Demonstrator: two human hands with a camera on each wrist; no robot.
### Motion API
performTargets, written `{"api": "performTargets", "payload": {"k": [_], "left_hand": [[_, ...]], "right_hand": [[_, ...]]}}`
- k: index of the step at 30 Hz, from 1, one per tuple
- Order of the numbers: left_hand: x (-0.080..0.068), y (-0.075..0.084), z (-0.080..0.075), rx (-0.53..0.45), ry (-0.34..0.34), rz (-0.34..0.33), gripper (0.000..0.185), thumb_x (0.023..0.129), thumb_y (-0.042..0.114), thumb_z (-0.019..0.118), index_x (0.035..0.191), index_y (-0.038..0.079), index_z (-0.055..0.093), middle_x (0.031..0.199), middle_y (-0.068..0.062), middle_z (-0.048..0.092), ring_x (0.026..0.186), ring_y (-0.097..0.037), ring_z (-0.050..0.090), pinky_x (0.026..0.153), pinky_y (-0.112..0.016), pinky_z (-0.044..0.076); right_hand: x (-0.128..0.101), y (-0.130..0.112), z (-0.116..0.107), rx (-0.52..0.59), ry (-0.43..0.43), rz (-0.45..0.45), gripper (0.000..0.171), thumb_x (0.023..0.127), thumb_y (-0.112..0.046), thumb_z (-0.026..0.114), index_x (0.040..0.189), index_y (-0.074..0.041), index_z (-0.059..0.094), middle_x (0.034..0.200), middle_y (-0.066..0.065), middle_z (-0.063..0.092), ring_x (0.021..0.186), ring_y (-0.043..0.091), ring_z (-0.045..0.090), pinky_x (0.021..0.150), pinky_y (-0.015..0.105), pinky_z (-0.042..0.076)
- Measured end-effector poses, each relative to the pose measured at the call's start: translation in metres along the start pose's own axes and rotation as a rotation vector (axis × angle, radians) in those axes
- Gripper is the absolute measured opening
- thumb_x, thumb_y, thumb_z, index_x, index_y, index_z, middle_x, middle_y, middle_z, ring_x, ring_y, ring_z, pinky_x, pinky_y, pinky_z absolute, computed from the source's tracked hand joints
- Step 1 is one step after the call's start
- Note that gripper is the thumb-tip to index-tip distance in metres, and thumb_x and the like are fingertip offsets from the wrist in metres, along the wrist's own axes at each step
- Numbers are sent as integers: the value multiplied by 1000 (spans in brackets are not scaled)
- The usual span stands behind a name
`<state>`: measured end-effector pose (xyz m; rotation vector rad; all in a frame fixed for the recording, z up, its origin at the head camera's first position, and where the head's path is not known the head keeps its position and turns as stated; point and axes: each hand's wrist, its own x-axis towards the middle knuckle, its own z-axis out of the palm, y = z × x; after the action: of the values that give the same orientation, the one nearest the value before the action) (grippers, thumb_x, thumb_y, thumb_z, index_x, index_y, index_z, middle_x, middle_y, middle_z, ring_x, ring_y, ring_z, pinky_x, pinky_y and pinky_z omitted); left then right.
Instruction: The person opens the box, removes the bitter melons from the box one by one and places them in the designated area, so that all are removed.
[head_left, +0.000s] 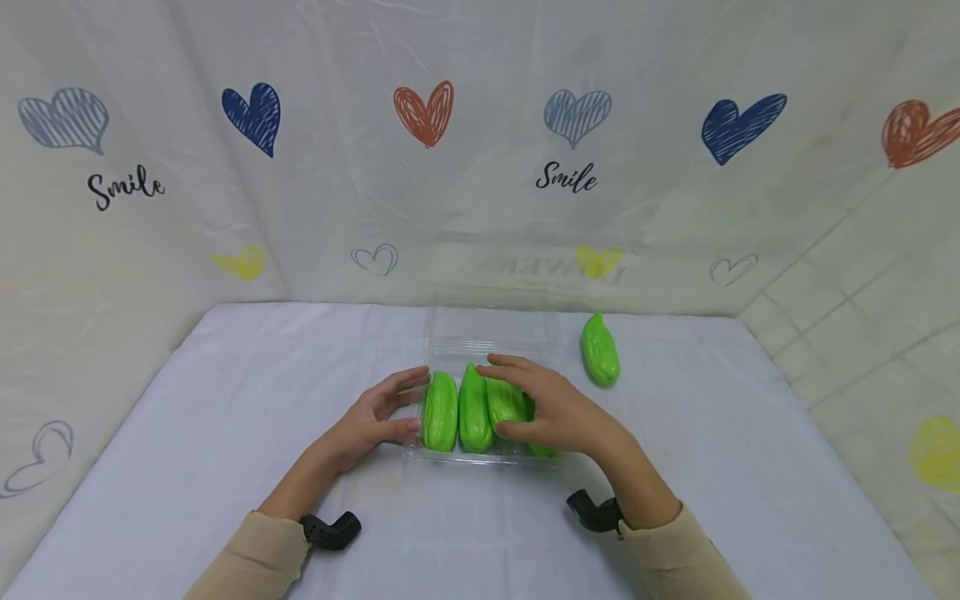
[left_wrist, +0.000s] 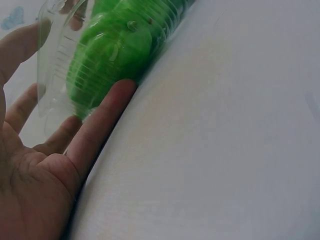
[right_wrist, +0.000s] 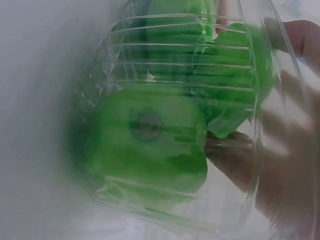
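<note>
A clear plastic clamshell box [head_left: 480, 460] holds several green, ribbed, gourd-shaped vegetables standing side by side, such as the leftmost gourd [head_left: 440, 412] and the middle gourd [head_left: 474, 410]. My left hand [head_left: 380, 412] is at the box's left end, its fingers nearly straight, with one fingertip [left_wrist: 125, 89] against the clear wall in the left wrist view. From the right, my right hand [head_left: 558, 404] reaches over the box and grips a green gourd [head_left: 504, 400] between thumb and fingers. Behind that hand another gourd [head_left: 542, 448] is mostly hidden.
The box's clear lid [head_left: 491, 329] stands folded back at the far side. A loose green gourd [head_left: 600, 350] lies right of the lid on the white tablecloth [head_left: 262, 400]. A printed sheet [head_left: 480, 200] with hearts hangs behind the table.
</note>
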<state>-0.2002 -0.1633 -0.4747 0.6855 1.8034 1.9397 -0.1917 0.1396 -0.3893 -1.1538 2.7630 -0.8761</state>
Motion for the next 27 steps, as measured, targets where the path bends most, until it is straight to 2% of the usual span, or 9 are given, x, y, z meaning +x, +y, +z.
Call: {"api": "performTargets", "payload": {"k": [6, 11, 19, 27], "left_hand": [[0, -1, 0, 3, 2, 3, 72, 84, 5, 63, 145, 15, 26, 149, -6, 24, 134, -32, 25, 83, -44, 49], [0, -1, 0, 16, -3, 6, 72, 85, 7, 62, 145, 15, 24, 149, -7, 22, 134, -31, 24, 83, -43, 49], [1, -2, -2, 4, 3, -11, 71, 84, 7, 63, 144, 17, 27, 149, -3, 24, 134, -29, 26, 83, -45, 49], [3, -9, -5, 10, 16, -14, 71, 83, 11, 65, 144, 22, 29, 147, 2, 28, 133, -24, 29, 83, -45, 48]], "right_hand": [[0, 0, 1, -24, 11, 23, 54, 82, -47, 63, 130, -27, 51, 144, -3, 35, 129, 15, 35, 98, 41, 38], [0, 0, 2, -41, 24, 38, 46, 83, -45, 63, 123, -24, 59, 145, -1, 34, 128, 17, 38, 97, 40, 39], [0, 1, 3, -26, 32, 31, 44, 81, -41, 67, 121, -24, 60, 147, 0, 30, 131, 18, 34, 96, 41, 40], [0, 1, 3, -30, 21, 41, 45, 80, -41, 67, 121, -25, 60, 145, -1, 33, 129, 18, 37, 94, 39, 41]]}}
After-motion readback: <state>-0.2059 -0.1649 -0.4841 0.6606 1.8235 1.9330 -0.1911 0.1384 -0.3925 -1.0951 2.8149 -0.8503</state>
